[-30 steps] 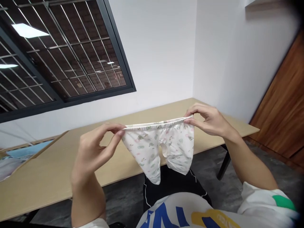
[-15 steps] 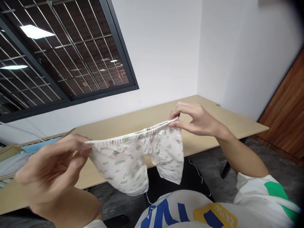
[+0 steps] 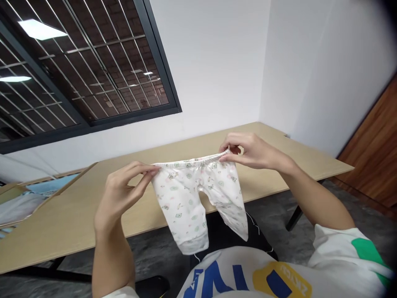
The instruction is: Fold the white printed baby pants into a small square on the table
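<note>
A small pair of white pants (image 3: 186, 198) with a green and pink print hangs by its elastic waistband, legs down, over the front edge of the table. My left hand (image 3: 124, 186) pinches the left end of the waistband between thumb and fingers. At the right end, my right hand (image 3: 245, 151) grips the band the same way. Between the two hands the waistband is stretched nearly straight, slightly higher on the right. Both pant legs dangle apart, their lower ends in front of my lap.
A light wood table (image 3: 93, 198) stretches along the white wall. On its left lies a shallow box (image 3: 77, 181) holding folded blue and pale cloth. A barred window (image 3: 102, 62) is at upper left, a brown wooden panel (image 3: 369, 153) at far right.
My left hand has moved right and away from me, nearer my right hand. The waistband spans less width, and the pant legs hang longer and straighter.
</note>
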